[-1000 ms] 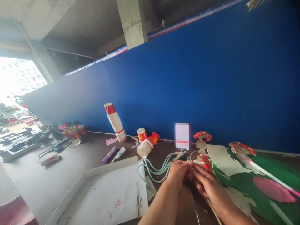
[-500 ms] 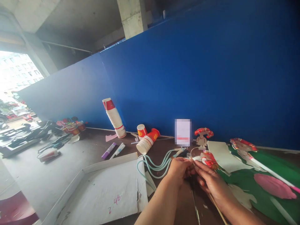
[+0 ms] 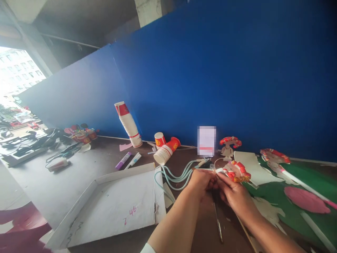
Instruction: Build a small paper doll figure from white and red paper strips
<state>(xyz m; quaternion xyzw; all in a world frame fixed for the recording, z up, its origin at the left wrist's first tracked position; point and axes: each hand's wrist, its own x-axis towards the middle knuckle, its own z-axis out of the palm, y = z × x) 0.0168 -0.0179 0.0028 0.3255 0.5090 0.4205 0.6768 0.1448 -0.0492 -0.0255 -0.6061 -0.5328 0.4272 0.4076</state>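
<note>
My left hand (image 3: 204,180) and my right hand (image 3: 233,191) meet at the fingertips above the dark table. The right hand is closed on a paper cutout (image 3: 238,171) with a pale middle and red-and-gold trim, which sticks out beyond the thumb. Close to the cutout's white end, the left hand's fingers are pinched together; what lies between them is hidden. A thin wooden stick (image 3: 246,233) shows from under the right hand. Below both hands lies a slim metallic tool (image 3: 218,225), its kind unclear.
Pale blue cables (image 3: 181,184) loop left of my hands, beside a white cardboard tray (image 3: 142,168). Paper cups (image 3: 167,151) and markers (image 3: 123,161) lie behind. Further trimmed cutouts (image 3: 228,150), cream paper (image 3: 247,161) and green sheets (image 3: 302,175) are to the right. A blue wall (image 3: 210,77) borders the table.
The trimmed cutout has turned and now shows more of its pale middle and red edge. My hands stay together. The view has tilted down slightly, and more of the metallic tool shows.
</note>
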